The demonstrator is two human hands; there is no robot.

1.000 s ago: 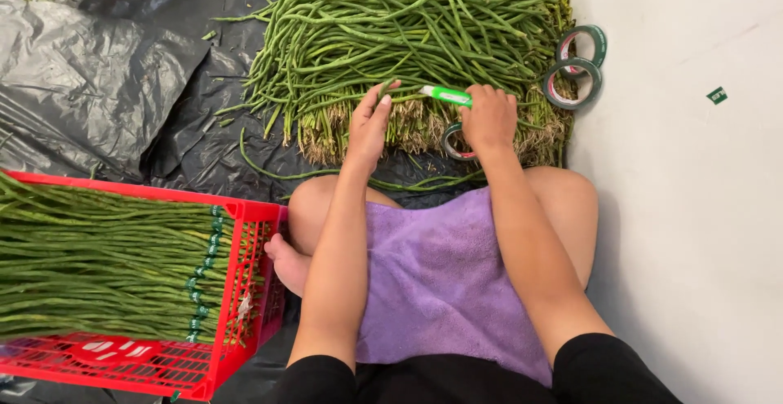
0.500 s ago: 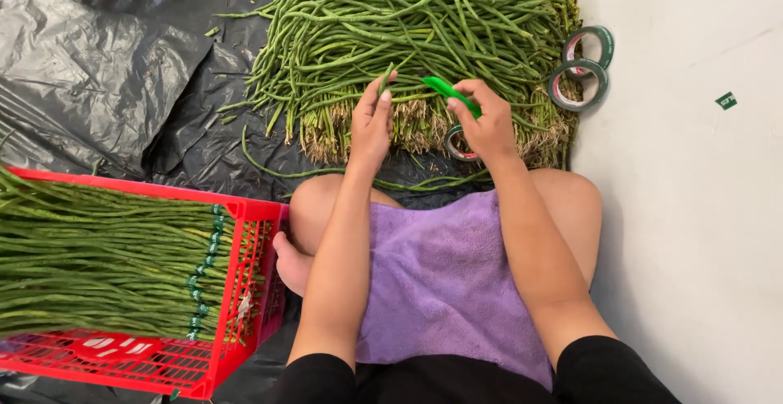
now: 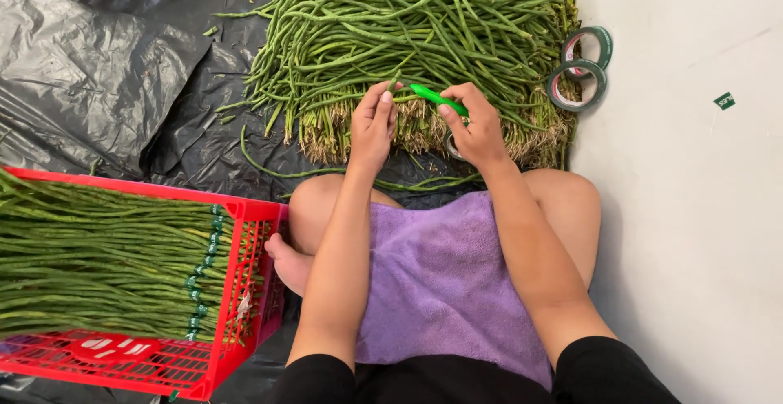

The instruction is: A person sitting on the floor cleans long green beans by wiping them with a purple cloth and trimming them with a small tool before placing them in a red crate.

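Green strip: pinched in the right hand (image 3: 477, 131), a short bright green strip (image 3: 436, 98) just above the near edge of the long bean pile (image 3: 408, 37) on the black plastic sheet (image 3: 122, 86).
Axis: it runs slantwise, its free end pointing up-left toward the left hand (image 3: 373, 127).
Left hand: fingers together, tips on bean stems, not clearly clamped.
Right hand: fingers closed on the strip.
Arms: both reach forward over a purple towel (image 3: 440, 282).
Nearby: two tape rolls (image 3: 581, 66); red crate (image 3: 245, 290) of bundled beans.
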